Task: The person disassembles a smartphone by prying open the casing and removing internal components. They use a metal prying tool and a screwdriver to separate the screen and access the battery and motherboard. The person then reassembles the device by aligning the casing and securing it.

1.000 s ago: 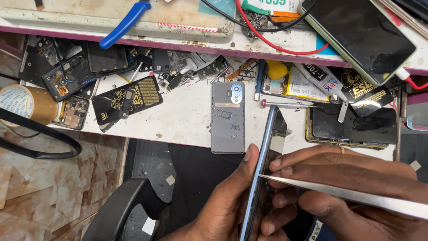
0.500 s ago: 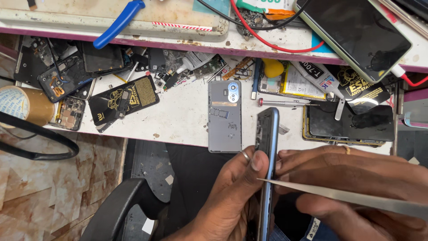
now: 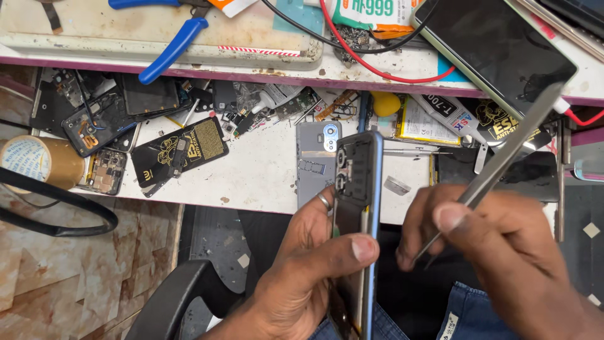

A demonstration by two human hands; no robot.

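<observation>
Opened phone frame [image 3: 356, 208]: lower end cut by bottom edge at 6 o'clock; midsection hidden behind left hand [image 3: 302, 277] thumb. Internals too dark to tell.
Tweezers [image 3: 503, 151]: tips hidden behind right hand [image 3: 503, 264] fingers; whether they touch frame, cannot tell.
Right hand: wrist cut at 4 o'clock corner.
Blue-handled pliers [image 3: 173, 47]: jaws out of view past top edge, 11 o'clock.
Dark screen panel [image 3: 497, 50]: corner cut at 1 o'clock.
Tape roll [image 3: 38, 164]: cut by left edge, 9 o'clock.
</observation>
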